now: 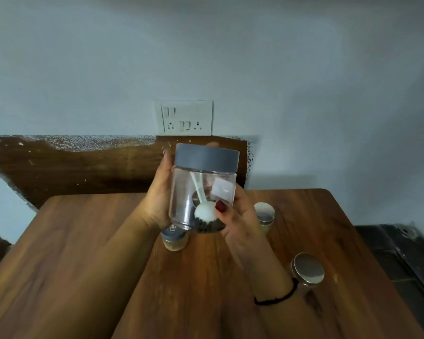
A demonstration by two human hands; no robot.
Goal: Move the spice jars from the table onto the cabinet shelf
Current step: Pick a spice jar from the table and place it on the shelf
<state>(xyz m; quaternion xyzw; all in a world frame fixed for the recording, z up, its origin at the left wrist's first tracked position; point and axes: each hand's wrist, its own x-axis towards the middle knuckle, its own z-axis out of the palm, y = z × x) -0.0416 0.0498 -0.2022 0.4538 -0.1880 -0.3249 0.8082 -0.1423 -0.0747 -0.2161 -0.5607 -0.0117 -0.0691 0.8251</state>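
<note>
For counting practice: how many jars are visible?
4. Big jar gripped by left hand and right hand; small grey-lidded jar on the table beneath; silver-lidded jar behind the right hand; another by that wrist. More may be hidden.

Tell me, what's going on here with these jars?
A person grips a clear jar with a grey lid between the left hand and right hand, lifted above the wooden table. It contains dark spice and a white scoop. On the table stand a small grey-lidded jar, a far silver-lidded jar and a near silver-lidded jar. No cabinet shelf is in view.
</note>
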